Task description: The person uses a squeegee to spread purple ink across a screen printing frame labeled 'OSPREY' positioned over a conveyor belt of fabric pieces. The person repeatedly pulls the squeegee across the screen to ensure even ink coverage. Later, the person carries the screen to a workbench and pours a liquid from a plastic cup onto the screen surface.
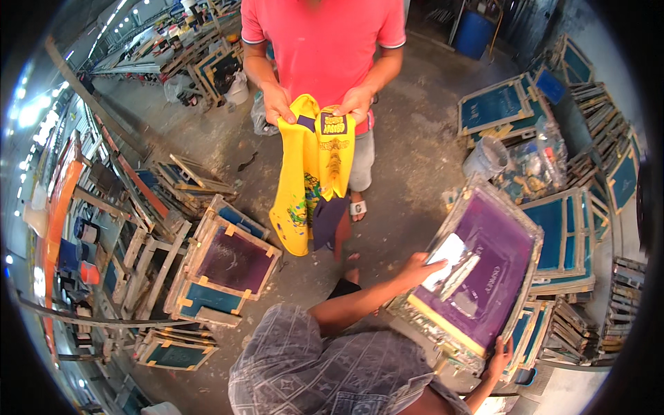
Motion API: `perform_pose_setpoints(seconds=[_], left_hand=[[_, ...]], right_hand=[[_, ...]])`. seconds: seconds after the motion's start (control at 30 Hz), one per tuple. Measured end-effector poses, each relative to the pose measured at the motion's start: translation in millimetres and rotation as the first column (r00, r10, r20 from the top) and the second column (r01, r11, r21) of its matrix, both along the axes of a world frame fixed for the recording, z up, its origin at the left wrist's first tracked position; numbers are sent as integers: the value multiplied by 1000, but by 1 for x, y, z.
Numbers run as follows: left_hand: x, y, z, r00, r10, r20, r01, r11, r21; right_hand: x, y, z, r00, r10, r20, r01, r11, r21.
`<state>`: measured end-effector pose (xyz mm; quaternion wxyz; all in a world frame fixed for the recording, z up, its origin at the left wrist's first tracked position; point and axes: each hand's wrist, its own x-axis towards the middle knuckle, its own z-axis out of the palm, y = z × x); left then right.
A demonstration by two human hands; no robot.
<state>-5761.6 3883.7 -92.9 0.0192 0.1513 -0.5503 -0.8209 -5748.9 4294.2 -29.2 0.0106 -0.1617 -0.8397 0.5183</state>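
A screen-printing frame (498, 232) with purple mesh and a worn wooden rim leans at a tilt to my right. My right hand (499, 356) grips its lower right edge with the fingers closed round the rim. My left hand (418, 270) reaches across to the frame's left side, closed on a bright white flat piece (448, 261); glare hides what kind of thing it is. Facing me, a person in a pink shirt (321, 48) holds up a yellow garment (297, 183) with dark panels and printed patterns, using both hands.
More screen frames (228, 256) stack on the floor at left, and others (564, 235) lean along the right wall. A whitish bucket (486, 158) stands beside a clear plastic bag (536, 166). A blue barrel (474, 34) is at the back. Metal racks and rails (62, 200) line the left.
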Motion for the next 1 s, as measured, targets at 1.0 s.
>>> perform_pose_setpoints(seconds=[1.0], left_hand=[[-196, -127, -26, 991, -58, 118, 79, 980, -183]], right_hand=[[-183, -58, -79, 997, -47, 57, 34, 976, 215]])
